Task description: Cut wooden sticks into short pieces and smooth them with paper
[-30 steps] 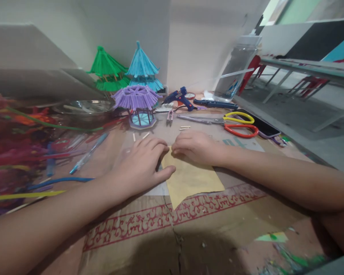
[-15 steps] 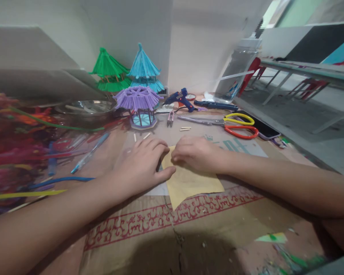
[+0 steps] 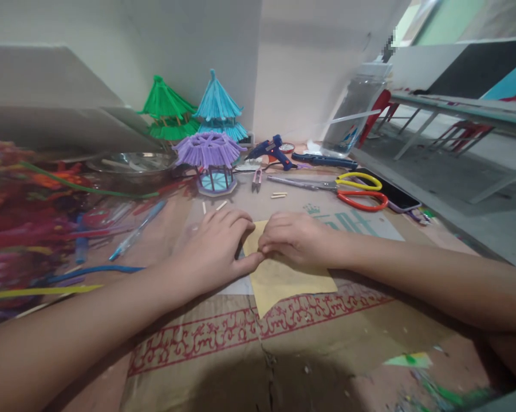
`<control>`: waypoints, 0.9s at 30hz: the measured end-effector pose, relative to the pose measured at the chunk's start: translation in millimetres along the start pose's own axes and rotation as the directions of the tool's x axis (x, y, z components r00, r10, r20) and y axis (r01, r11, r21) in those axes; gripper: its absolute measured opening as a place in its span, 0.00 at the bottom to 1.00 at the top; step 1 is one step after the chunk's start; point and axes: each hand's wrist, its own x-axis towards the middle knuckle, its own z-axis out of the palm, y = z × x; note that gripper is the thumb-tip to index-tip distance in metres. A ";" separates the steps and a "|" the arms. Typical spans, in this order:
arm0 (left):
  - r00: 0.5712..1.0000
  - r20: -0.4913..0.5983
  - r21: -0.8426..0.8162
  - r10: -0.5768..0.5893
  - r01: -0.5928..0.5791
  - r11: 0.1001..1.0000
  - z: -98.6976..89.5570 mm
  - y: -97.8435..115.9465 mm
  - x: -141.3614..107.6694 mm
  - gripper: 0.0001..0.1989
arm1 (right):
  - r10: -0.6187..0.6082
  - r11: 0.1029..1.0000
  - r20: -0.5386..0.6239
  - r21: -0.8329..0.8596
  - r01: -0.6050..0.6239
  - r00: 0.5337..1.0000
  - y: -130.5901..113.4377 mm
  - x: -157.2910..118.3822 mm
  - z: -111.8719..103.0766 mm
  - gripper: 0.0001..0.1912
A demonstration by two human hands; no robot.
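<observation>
A yellow sheet, like paper or sandpaper, lies at an angle on a white sheet over printed cardboard. My left hand rests at its left edge, palm down, the thumb stretched apart from the fingers onto the yellow sheet. Over the sheet's upper part, my right hand is closed with its fingers curled together, their tips close to my left thumb. Whatever those fingers may hold is hidden. Beyond the hands lie short pale sticks, and a small purple-roofed pavilion model stands near my left hand.
Scissors, a phone, a blue glue gun and small snips lie beyond the hands. Green and light blue roofed models stand by the wall. Colourful craft stems and a metal bowl are left.
My right hand has shifted slightly across the yellow sheet, its fingertips now nearer my left thumb. My left hand stays almost in place; the view has tilted a little.
</observation>
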 end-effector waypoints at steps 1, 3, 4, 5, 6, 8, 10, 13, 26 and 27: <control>1.000 0.002 0.006 -0.002 0.002 1.000 -0.5 0.1 0.1 0.20 | -0.002 0.999 -0.020 -0.041 0.001 1.000 2.6 0.3 0.2 0.10; 1.000 0.002 0.016 -0.008 0.007 1.000 -1.1 0.1 0.2 0.20 | 0.077 0.992 -0.050 -0.092 -0.081 0.996 8.6 1.4 -1.3 0.10; 1.000 0.002 0.017 -0.008 0.008 1.000 -1.1 0.1 0.2 0.21 | 0.149 0.986 -0.060 -0.065 -0.153 0.987 10.8 2.0 -3.0 0.09; 1.000 0.001 0.012 -0.009 0.009 1.000 -1.0 -0.1 0.1 0.21 | 0.241 0.971 -0.059 0.012 -0.240 0.969 11.8 2.5 -5.1 0.08; 1.000 0.000 0.005 -0.010 0.010 1.000 -0.7 -0.3 0.0 0.21 | 0.338 0.934 -0.044 0.138 -0.329 0.940 11.5 2.8 -7.4 0.08; 1.000 -0.012 -0.009 -0.011 0.011 1.000 0.1 -0.6 -0.4 0.21 | 0.495 0.760 0.055 0.455 -0.463 0.867 7.8 2.8 -11.3 0.06; 1.000 -0.028 -0.020 -0.009 0.009 1.000 0.6 -0.6 -0.9 0.20 | 0.548 0.513 0.188 0.694 -0.505 0.815 3.1 2.5 -12.9 0.08; 0.998 -0.065 -0.056 0.008 -0.012 0.998 -0.2 -0.7 -1.4 0.17 | 0.534 0.255 0.298 0.835 -0.487 0.791 0.6 2.2 -10.0 0.16; 0.950 -0.279 -0.151 0.137 -0.184 0.971 -2.9 -5.2 -2.6 0.08 | 0.441 0.119 0.297 0.916 -0.383 0.847 4.9 2.2 -3.1 0.15; 0.952 -0.278 -0.152 0.132 -0.179 0.972 -2.8 -5.1 -2.7 0.09 | 0.438 0.130 0.296 0.913 -0.386 0.849 4.3 2.5 -3.6 0.14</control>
